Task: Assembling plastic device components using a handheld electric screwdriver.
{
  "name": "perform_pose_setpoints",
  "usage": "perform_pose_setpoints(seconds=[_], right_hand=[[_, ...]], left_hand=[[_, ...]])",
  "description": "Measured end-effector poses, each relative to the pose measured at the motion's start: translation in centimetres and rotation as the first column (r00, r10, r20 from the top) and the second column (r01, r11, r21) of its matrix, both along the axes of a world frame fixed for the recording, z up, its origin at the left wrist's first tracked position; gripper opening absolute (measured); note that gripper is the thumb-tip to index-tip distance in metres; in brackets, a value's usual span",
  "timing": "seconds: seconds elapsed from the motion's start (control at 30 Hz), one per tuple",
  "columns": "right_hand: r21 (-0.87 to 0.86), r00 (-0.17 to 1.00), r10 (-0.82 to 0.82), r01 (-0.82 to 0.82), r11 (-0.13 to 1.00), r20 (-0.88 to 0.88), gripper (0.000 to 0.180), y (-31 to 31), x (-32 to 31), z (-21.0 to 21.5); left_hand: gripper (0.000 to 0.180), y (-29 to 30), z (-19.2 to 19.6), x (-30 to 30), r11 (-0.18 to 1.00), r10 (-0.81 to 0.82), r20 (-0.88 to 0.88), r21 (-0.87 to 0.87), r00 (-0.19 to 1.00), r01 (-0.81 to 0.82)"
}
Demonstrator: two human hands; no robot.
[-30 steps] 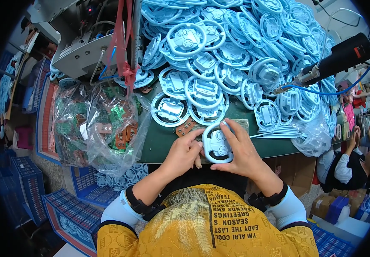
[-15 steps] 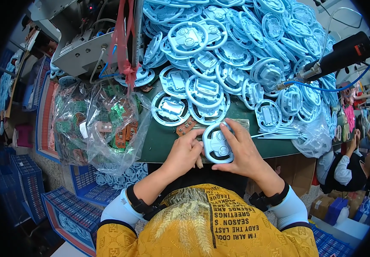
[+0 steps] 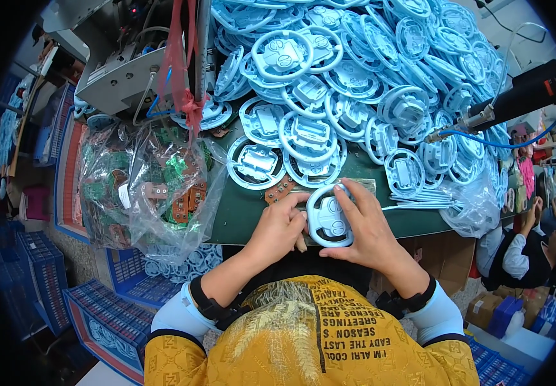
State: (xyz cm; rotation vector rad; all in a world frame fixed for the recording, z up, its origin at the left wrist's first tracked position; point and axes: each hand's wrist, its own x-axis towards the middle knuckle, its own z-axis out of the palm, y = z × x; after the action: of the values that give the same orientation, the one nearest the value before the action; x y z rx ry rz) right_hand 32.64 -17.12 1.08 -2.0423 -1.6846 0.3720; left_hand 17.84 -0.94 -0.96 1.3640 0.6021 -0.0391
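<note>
My right hand [image 3: 373,228] grips a light-blue toy steering wheel [image 3: 332,215], thumb at its lower rim and fingers along the upper right edge. The wheel stands tilted above the near table edge, its moulded hub facing me. Close against its left side, my left hand [image 3: 273,226] is closed, index finger reaching to the rim. Whatever its curled fingers hold, if anything, is hidden. A brown circuit board [image 3: 280,191] lies just beyond the left hand. More steering-wheel parts [image 3: 255,164] lie beyond both hands, some with the hollow side up.
A tall heap of blue wheels [image 3: 355,80] covers the far table. Plastic-bagged circuit boards [image 3: 155,186] lie left, below a grey machine [image 3: 120,83]. A black cylindrical tool [image 3: 522,96] with a blue hose hangs right. Thin light-blue rods [image 3: 419,201] lie near a clear bag [image 3: 474,212]. A co-worker [image 3: 526,251] sits right.
The held wheel and my right hand have shifted very slightly right. The hanging black tool has swung a little right and down. My left hand stays nearly in place.
</note>
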Motion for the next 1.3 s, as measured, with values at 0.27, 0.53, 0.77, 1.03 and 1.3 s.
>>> perform_pose_setpoints(seconds=[0.27,0.53,0.77,1.03,1.3], right_hand=[[0.003,1.000,-0.009,0.009,1.000,0.026,0.108,0.2,-0.3,0.1],[-0.113,0.986,0.012,0.007,0.994,0.167,0.109,-0.1,-0.7,-1.0],[-0.016,0.982,-0.042,0.045,0.999,0.182,0.111,-0.6,-0.8,-2.7],[0.613,0.767,-0.540,0.621,0.488,-0.346,0.033,-3.7,7.6,5.8],[0.610,0.813,-0.102,0.506,0.610,-0.573,0.037,1.5,17.5,13.9]], left_hand=[[0.036,0.1,0.0,-0.1,1.000,-0.007,-0.001,0.001,1.000,0.007],[0.037,1.1,-0.2,0.3,0.981,-0.064,-0.031,-0.187,0.997,0.057],[0.031,0.8,-1.5,1.3,0.992,-0.082,-0.055,-0.096,0.995,0.076],[0.022,-0.2,2.3,0.5,0.860,-0.106,0.103,0.508,0.989,0.039],[0.033,0.7,-1.1,0.2,0.213,-0.508,0.346,0.938,0.789,-0.274]])
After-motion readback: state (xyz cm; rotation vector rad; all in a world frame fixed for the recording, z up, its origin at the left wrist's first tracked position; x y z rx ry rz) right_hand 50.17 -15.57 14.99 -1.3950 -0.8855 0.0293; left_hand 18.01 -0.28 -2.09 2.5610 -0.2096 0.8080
